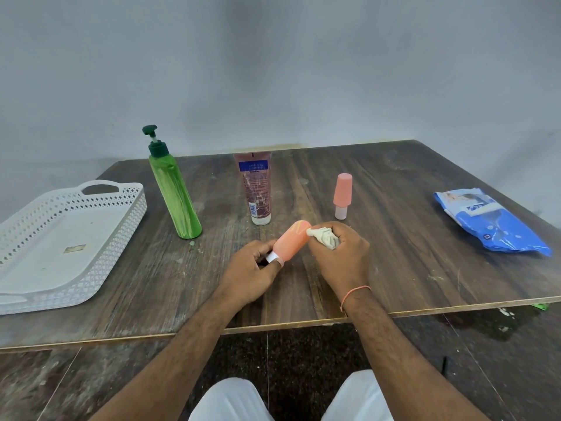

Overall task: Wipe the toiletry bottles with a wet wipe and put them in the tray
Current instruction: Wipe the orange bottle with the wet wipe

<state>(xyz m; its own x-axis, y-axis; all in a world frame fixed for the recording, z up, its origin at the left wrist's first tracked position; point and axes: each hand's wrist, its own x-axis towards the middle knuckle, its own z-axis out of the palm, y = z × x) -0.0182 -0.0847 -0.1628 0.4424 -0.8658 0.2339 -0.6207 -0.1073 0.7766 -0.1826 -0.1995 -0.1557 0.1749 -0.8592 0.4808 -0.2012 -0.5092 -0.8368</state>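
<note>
I see the left hand (247,273) gripping a peach plastic bottle (291,242) by its white cap end, the right hand (341,258) clutching a crumpled white wet wipe (323,237) against it.

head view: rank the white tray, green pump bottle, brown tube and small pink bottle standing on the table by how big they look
1. white tray, clearly largest, though partly cut off at the left edge
2. green pump bottle
3. brown tube
4. small pink bottle, smallest

All stand at a similar depth, so the order seems safe.
</note>
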